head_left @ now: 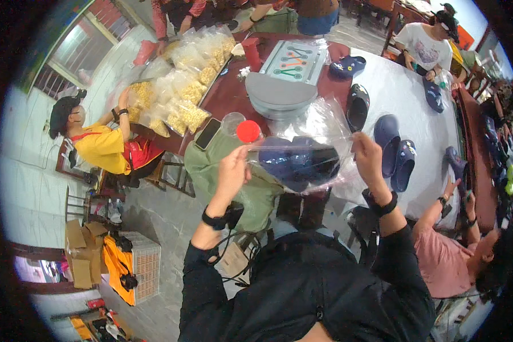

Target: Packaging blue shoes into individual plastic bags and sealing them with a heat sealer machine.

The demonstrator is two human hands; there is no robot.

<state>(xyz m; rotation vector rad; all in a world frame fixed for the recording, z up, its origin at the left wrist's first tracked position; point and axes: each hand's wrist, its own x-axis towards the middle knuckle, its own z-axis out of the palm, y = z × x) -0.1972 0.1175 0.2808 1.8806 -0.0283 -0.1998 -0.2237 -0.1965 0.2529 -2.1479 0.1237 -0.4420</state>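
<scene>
Between my two hands stretches a clear plastic bag (262, 147) with a pair of dark blue clogs (293, 162) inside it. My left hand (233, 170) pinches the bag's left upper corner. On the opposite corner my right hand (368, 157) is closed in the same way. The bag's top edge is drawn straight between them. Just beyond it lies more loose clear plastic film (328, 119), beside a grey box with a rounded front (281, 94). A jar with a red lid (248, 131) and a dark phone (208, 134) are near my left hand.
Several loose clogs (387, 137) stand on the white table (419, 128) to my right. Bags of yellow pieces (185, 91) crowd the dark red table at the far left. Co-workers sit at left (97, 142) and right (444, 256); another stands at far right (427, 45).
</scene>
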